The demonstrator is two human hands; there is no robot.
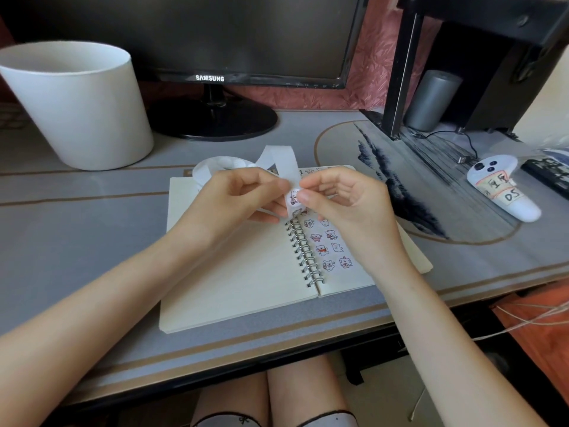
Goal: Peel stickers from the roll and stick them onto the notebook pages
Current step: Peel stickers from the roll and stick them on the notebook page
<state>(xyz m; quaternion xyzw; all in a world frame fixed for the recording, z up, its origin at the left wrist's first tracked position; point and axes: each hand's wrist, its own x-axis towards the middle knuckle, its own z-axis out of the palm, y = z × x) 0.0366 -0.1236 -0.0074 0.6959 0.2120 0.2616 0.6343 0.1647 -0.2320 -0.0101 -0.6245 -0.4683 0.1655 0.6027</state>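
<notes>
An open spiral notebook [246,278] lies on the desk, its left page blank and its right page [331,248] dotted with several small cartoon stickers. Above its spine, my left hand [240,195] holds a white sticker strip [281,158] that loops up and back to a coil [212,166] behind my fingers. My right hand [348,198] pinches a small sticker [294,197] at the strip's end, thumb and forefinger closed on it. Both hands meet over the top of the notebook.
A white bucket [77,106] stands at the back left and a black monitor [212,118] on its stand behind the notebook. A white controller [502,186] lies to the right, near a grey cylinder [431,100] under a black shelf. The desk's front edge runs below the notebook.
</notes>
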